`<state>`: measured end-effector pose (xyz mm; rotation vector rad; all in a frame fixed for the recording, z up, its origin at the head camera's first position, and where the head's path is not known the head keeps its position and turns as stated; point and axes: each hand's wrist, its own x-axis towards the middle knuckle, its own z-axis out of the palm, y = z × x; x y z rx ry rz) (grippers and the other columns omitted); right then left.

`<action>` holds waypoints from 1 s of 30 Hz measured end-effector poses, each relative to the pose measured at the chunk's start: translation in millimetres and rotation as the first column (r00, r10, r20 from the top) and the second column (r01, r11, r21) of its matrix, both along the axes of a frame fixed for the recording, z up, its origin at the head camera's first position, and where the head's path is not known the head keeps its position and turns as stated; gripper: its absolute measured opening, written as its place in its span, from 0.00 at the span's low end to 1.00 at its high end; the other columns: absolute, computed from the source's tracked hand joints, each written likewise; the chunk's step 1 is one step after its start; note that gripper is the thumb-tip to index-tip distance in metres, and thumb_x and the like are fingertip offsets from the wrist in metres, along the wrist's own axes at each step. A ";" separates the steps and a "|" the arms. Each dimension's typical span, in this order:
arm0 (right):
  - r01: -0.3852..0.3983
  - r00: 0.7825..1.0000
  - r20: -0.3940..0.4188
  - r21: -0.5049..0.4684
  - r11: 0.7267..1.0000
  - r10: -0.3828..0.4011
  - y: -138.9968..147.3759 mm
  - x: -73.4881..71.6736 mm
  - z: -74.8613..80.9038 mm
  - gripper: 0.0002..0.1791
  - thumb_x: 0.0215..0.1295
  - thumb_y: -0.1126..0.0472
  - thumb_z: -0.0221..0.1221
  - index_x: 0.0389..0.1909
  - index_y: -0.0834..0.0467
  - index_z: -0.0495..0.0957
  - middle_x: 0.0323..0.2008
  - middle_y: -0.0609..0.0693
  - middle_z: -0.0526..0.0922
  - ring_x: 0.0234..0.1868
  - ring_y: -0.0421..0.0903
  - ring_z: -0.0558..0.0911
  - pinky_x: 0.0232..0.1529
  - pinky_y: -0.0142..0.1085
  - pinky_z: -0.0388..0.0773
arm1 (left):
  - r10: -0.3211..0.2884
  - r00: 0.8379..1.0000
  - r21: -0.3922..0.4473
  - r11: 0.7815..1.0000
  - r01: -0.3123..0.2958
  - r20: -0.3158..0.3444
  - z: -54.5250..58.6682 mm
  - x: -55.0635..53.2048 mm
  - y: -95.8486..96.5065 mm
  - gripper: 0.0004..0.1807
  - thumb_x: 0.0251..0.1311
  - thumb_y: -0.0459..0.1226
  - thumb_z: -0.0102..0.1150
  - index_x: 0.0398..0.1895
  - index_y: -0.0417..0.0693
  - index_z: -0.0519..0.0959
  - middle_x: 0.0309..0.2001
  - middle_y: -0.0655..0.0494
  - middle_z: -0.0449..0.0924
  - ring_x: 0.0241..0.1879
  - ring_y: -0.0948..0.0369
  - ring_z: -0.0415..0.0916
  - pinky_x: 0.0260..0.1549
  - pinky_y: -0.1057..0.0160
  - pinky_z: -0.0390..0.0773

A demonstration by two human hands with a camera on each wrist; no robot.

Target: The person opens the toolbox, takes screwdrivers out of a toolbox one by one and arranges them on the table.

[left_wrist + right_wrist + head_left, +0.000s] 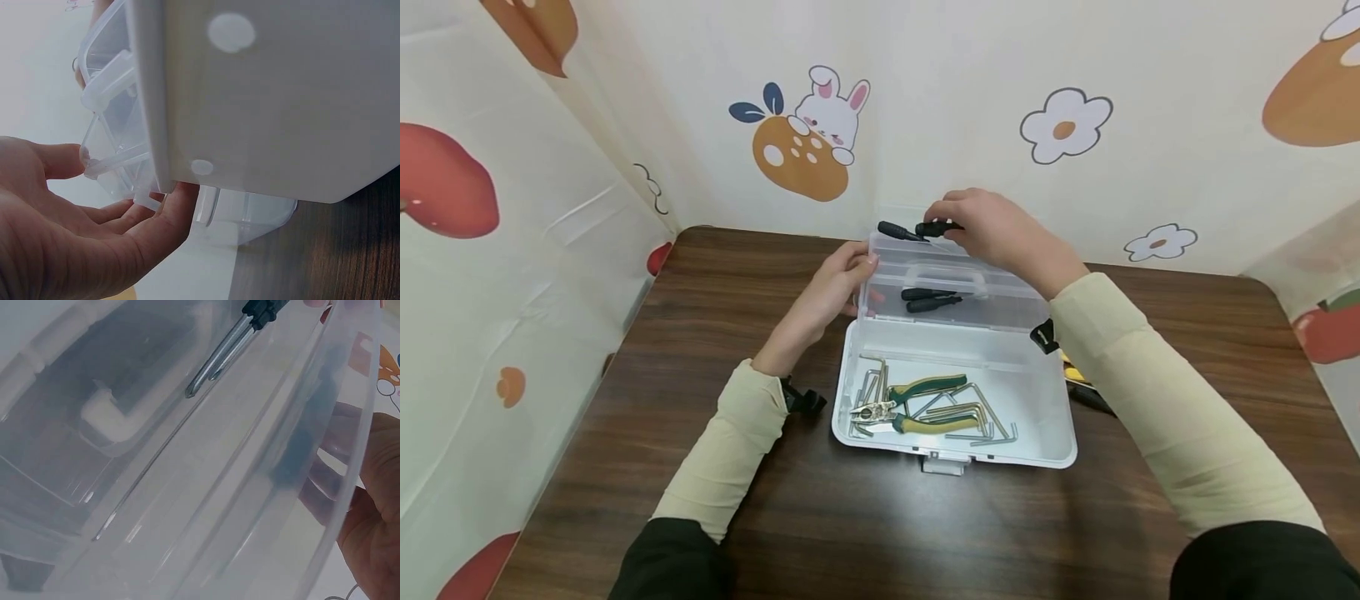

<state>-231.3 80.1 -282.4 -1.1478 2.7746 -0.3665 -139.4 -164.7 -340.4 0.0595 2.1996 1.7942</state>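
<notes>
A white toolbox [1041,408] stands with its clear lid [1000,312] raised. My left hand [827,292] grips the lid's left edge, thumb at the corner in the left wrist view and fingers behind. At the lid's far edge my right hand [992,229] pinches a black-handled screwdriver [934,227]; its handle shows dark and blurred through the clear plastic in the right wrist view. Beside it lies another black-handled screwdriver [901,232]. Two more screwdrivers [934,304] rest lower in the lid, their shafts [215,359] side by side.
Inside the box are green-and-yellow pliers [936,425] and several hex keys [992,408]. A front latch [942,465] sticks out. A tool with yellow and black parts [1086,396] lies right of the box, partly behind my sleeve. A patterned cloth [940,125] hangs behind the wooden table [700,375].
</notes>
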 end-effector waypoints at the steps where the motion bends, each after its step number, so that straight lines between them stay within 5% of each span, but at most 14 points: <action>1: 0.000 1.000 -0.005 0.003 1.000 0.000 0.8 0.5 0.2 0.20 0.72 0.72 0.61 0.62 0.59 0.81 0.57 0.59 0.85 0.59 0.59 0.83 0.62 0.52 0.81 | -0.001 1.000 0.001 1.000 0.001 0.000 0.0 0.0 0.3 0.27 0.84 0.46 0.41 0.79 0.46 0.60 0.68 0.44 0.76 0.44 0.55 0.86 0.34 0.61 0.90; 11: 0.001 0.995 -0.097 0.016 1.000 0.001 15.5 11.3 3.0 0.18 0.72 0.72 0.62 0.60 0.59 0.82 0.56 0.58 0.85 0.57 0.59 0.81 0.59 0.53 0.82 | -0.006 1.000 0.013 1.000 0.006 0.004 -0.1 0.9 2.5 0.27 0.84 0.45 0.41 0.79 0.46 0.60 0.68 0.44 0.75 0.49 0.45 0.86 0.35 0.59 0.91; 18: 0.012 0.986 -0.168 -0.001 1.000 -0.012 32.6 21.2 7.3 0.17 0.71 0.72 0.61 0.58 0.59 0.83 0.53 0.57 0.85 0.55 0.59 0.80 0.55 0.54 0.83 | -0.005 1.000 0.012 1.000 0.005 -0.001 0.9 1.1 1.3 0.27 0.84 0.45 0.41 0.79 0.46 0.60 0.68 0.44 0.75 0.46 0.51 0.87 0.38 0.54 0.91; 30: 0.059 0.978 -0.198 -0.063 0.996 -0.070 65.4 34.5 11.0 0.17 0.72 0.73 0.59 0.58 0.59 0.83 0.53 0.59 0.86 0.53 0.60 0.80 0.53 0.55 0.81 | -0.009 1.000 0.011 1.000 0.009 0.000 1.6 1.5 0.3 0.27 0.84 0.45 0.41 0.79 0.46 0.60 0.70 0.42 0.73 0.50 0.45 0.86 0.36 0.57 0.91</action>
